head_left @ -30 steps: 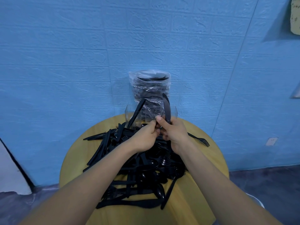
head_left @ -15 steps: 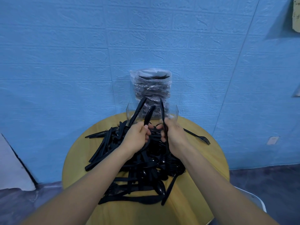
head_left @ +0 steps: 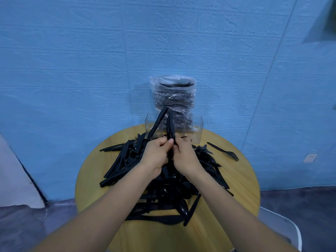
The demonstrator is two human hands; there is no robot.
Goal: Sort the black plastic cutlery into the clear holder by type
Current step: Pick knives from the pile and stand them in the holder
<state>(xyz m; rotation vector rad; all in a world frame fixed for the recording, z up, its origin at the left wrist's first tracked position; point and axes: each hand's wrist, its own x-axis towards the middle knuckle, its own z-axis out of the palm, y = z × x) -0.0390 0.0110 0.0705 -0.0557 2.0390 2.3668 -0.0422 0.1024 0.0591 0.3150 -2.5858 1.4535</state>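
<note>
Both forearms reach forward over the round wooden table (head_left: 94,179), wrists meeting above the cutlery pile (head_left: 163,180). Our left hand (head_left: 156,153) has its fingers curled, thumb pressed to a black utensil bundle (head_left: 170,129) that stands nearly upright. Our right hand (head_left: 185,153) curls round the same bundle from the other side, knuckles touching the left. Which types are in the bundle we cannot tell.

The clear holder (head_left: 197,130) sits at the table's far edge, just beyond the hands, with 1 long black piece (head_left: 157,125) leaning out of its left side. Behind it stands a bagged stack (head_left: 174,96). 1 fork (head_left: 223,151) lies apart on the right.
</note>
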